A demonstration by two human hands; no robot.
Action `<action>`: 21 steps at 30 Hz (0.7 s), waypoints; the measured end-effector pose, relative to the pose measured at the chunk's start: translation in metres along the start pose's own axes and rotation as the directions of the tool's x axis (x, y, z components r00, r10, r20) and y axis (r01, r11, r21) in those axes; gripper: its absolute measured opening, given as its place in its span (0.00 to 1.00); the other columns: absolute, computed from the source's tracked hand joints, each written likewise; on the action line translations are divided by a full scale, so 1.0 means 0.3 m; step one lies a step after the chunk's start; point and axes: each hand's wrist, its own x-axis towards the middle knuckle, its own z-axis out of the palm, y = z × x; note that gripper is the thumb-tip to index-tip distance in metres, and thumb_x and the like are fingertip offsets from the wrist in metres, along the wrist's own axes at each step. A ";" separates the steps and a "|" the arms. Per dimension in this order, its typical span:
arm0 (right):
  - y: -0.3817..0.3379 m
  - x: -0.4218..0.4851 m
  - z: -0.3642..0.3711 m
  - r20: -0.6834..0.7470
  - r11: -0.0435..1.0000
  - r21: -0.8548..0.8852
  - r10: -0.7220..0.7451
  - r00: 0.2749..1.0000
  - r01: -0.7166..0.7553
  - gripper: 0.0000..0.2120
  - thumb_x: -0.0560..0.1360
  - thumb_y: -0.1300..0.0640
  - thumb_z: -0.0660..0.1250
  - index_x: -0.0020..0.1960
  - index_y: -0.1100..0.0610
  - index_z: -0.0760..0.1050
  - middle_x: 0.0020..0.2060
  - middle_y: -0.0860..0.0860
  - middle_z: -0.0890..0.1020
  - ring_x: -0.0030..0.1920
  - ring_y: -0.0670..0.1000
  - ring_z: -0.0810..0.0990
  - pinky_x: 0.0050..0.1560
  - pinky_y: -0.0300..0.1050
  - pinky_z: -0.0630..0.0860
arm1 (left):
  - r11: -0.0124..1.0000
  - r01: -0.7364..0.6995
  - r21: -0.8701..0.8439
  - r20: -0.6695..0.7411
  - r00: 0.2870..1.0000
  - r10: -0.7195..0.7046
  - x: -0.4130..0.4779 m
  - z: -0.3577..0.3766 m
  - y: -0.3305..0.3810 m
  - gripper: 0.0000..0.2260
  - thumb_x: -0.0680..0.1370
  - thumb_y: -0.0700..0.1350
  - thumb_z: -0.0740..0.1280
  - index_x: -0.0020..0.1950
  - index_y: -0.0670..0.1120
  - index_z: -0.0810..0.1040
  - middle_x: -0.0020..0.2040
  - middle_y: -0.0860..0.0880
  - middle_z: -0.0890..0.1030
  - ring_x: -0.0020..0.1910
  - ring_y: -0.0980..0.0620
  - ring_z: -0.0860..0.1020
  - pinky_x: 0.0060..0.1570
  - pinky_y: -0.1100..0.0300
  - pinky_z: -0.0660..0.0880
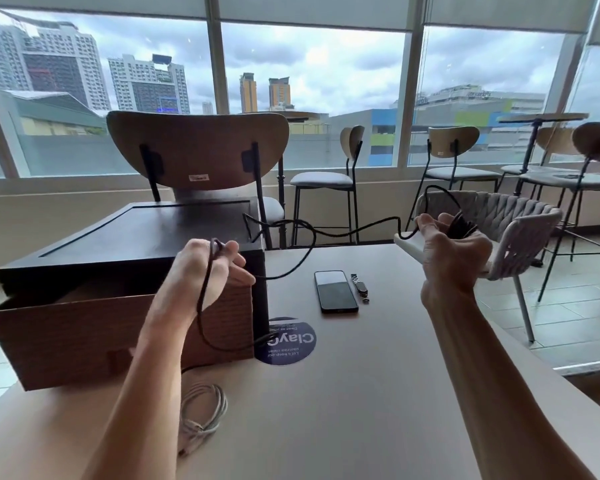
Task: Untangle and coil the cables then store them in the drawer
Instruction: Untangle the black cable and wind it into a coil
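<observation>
A long black cable (302, 233) stretches in the air between both hands above the table. My left hand (205, 268) pinches one stretch of it, and a loop hangs down past my forearm in front of the drawer. My right hand (454, 258) grips a small bundle of black cable loops together with a white charger block (409, 245). A coiled white cable (205, 410) lies on the table near my left forearm. The brown wooden drawer (66, 327) stands pulled out from the dark cabinet (146, 233) at the left.
A black phone (335, 291) and a metal watch (359, 287) lie mid-table. A round blue sticker (288, 341) is on the table (361, 393) by the cabinet. A wooden chair (198, 150) stands behind the cabinet, and a woven grey chair (520, 230) is at the right.
</observation>
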 end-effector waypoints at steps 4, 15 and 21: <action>0.003 0.002 0.009 0.016 0.999 -0.030 -0.043 0.999 0.043 0.13 0.71 0.61 0.77 0.53 0.62 0.79 0.35 0.48 0.81 0.34 0.43 0.79 0.37 0.34 0.76 | 0.894 0.111 -0.433 0.097 0.992 -0.076 -0.031 -0.036 0.078 0.20 0.82 0.52 0.62 0.41 0.40 0.84 0.29 0.47 0.81 0.32 0.57 0.80 0.30 0.68 0.74; 0.034 0.019 -0.007 -0.001 0.999 -0.045 -0.022 1.000 0.022 0.14 0.71 0.63 0.76 0.54 0.66 0.79 0.34 0.45 0.79 0.32 0.42 0.77 0.36 0.34 0.74 | 0.220 -0.249 -0.943 -0.240 0.969 0.064 -0.023 -0.136 0.156 0.11 0.80 0.53 0.64 0.45 0.49 0.82 0.38 0.53 0.85 0.35 0.61 0.81 0.31 0.72 0.72; 0.012 -0.012 0.016 0.198 0.999 -0.015 0.046 0.979 -0.044 0.09 0.71 0.63 0.77 0.48 0.59 0.80 0.38 0.51 0.82 0.37 0.47 0.80 0.39 0.36 0.75 | 0.895 -0.432 -0.114 -0.376 0.852 0.363 -0.028 0.031 0.109 0.11 0.79 0.55 0.68 0.40 0.52 0.83 0.32 0.59 0.84 0.30 0.60 0.81 0.30 0.71 0.72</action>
